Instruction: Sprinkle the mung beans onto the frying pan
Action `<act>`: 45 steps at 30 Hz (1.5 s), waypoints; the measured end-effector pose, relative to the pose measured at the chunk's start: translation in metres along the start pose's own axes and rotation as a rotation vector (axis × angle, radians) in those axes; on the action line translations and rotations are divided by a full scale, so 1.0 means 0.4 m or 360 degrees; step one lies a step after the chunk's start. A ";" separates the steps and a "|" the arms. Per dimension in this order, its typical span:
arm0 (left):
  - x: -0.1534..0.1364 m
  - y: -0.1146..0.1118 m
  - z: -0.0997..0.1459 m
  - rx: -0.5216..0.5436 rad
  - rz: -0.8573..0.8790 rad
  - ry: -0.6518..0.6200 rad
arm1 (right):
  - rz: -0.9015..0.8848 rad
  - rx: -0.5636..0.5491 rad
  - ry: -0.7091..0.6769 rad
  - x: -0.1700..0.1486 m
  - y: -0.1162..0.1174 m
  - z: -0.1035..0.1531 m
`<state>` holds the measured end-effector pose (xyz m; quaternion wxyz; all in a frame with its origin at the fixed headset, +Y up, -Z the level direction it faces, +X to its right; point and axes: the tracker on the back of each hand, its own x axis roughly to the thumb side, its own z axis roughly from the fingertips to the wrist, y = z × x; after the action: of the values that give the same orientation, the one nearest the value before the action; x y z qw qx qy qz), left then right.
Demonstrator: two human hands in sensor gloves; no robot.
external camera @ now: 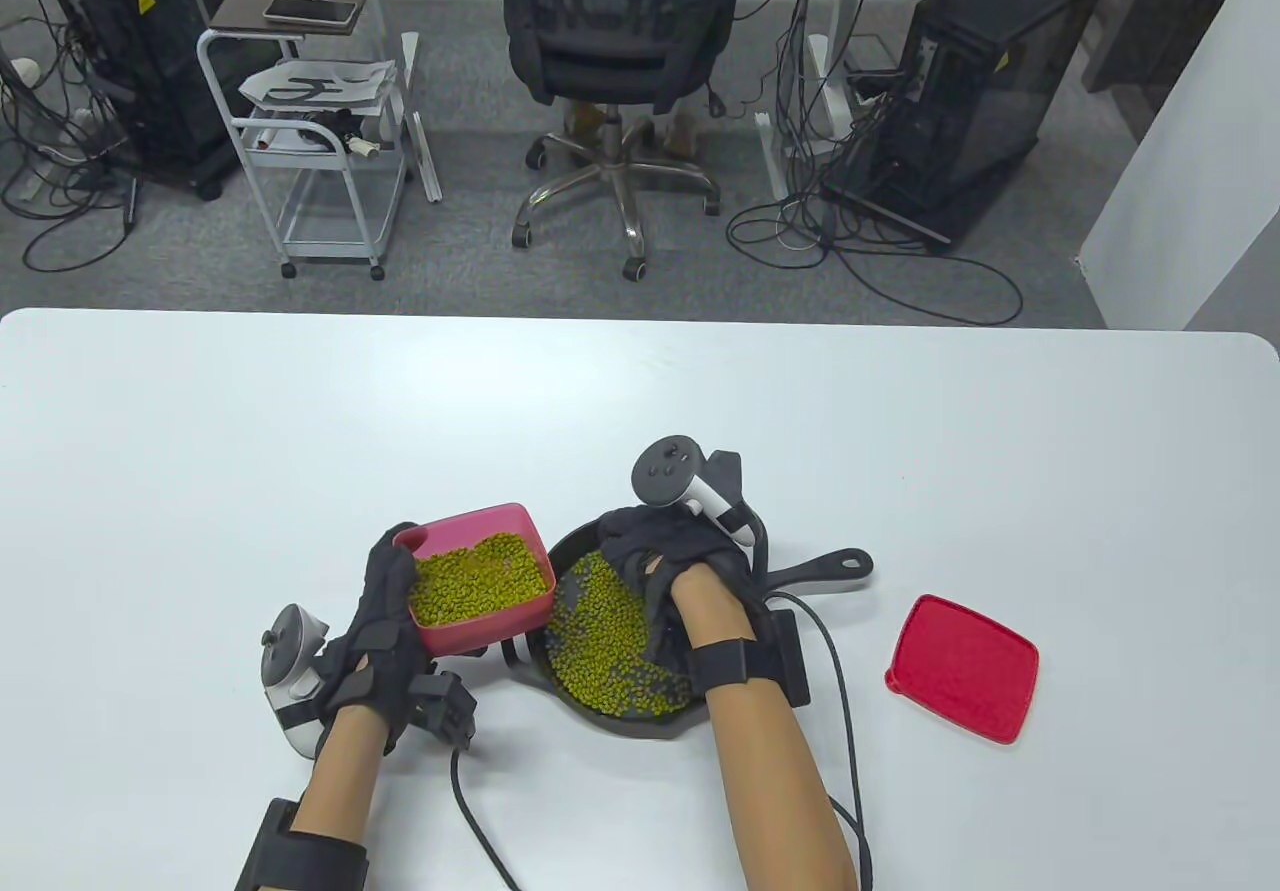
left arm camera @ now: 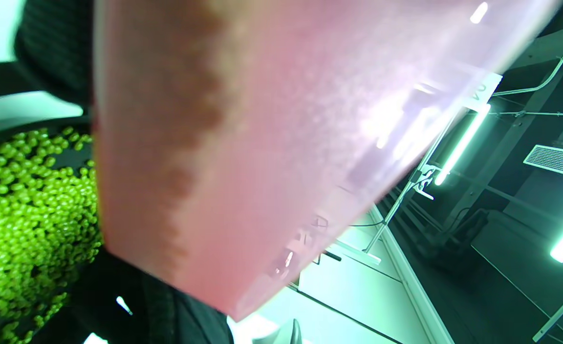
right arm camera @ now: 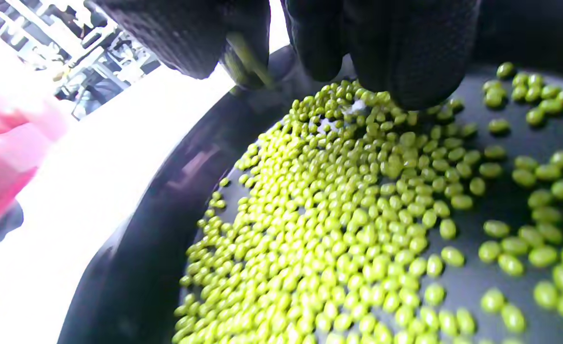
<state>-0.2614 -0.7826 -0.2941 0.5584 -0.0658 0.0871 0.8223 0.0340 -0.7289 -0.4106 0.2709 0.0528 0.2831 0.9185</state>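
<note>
Left hand is gripping the pink tub of mung beans; right hand, grip state unclear, is hovering fingers-down over the frying pan

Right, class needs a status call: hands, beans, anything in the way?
Left hand holds pink tub tilted at the frying pan. Right hand over pan, fingers touching mung beans. Red lid lies apart; nothing blocking.
</note>
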 end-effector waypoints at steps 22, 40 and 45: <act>-0.005 -0.040 0.010 -0.0086 -0.0140 -0.0034 | 0.0013 -0.0186 -0.0752 0.237 -0.032 0.239; -0.016 -0.054 0.024 -0.0065 -0.0119 -0.0058 | 0.0399 0.0295 -0.0314 0.344 0.131 0.117; -0.025 -0.050 0.022 -0.0043 -0.0133 -0.0039 | 0.0429 0.0244 -0.0366 0.356 0.153 0.100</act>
<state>-0.2390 -0.7825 -0.2850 0.5923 -0.0669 0.0665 0.8002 -0.1055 -0.6766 -0.3515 0.1711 0.2154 0.3097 0.9102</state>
